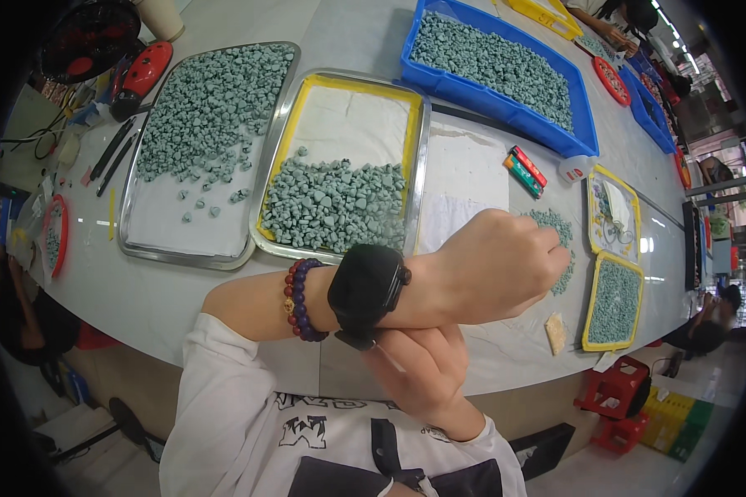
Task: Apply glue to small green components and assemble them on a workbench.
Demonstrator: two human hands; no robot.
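Note:
My left hand (506, 265) is curled into a fist above the table, back of the hand up, with nothing seen sticking out of it. On that wrist are a black smartwatch (363, 286) and a dark red and blue bead bracelet (298, 300). Beneath the same wrist, my right hand (427, 364) is closed at the watch strap (356, 338); its fingertips are partly hidden by the left arm. Just beyond the arms lies a metal tray with yellow edging (423, 141), its lower half covered with small grey-green stones (331, 199).
Another metal tray (182, 247) of stones stands at left, near a red-and-black device (145, 74). A blue bin (489, 101) of stones is behind. Rightward lie a red-green box (525, 171), loose stones (562, 228), a small packet (555, 333) and yellow-rimmed trays (587, 331).

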